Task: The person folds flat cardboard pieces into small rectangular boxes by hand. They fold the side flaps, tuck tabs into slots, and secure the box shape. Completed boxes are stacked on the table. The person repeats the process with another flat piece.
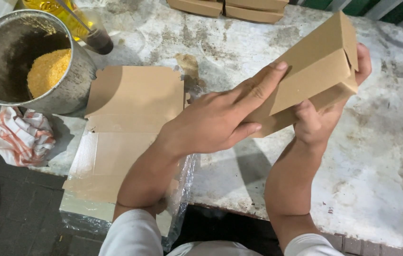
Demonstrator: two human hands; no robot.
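A small brown cardboard box (316,61) is held tilted above the stained white table (381,156). My left hand (215,116) lies flat on the box's near side, index finger stretched along its top edge. My right hand (322,111) grips the box from underneath, with fingertips wrapped around its far end flap. Under my left forearm lies a stack of flat brown cardboard sheets (125,123) in clear plastic wrap.
A metal pot (76,83) with yellow crumbs (47,71) stands at the back left, beside a jar of yellow liquid (61,9). An orange-and-white cloth (21,137) lies below the pot. More folded boxes (230,8) sit at the table's far edge. The near table edge drops to a brick floor.
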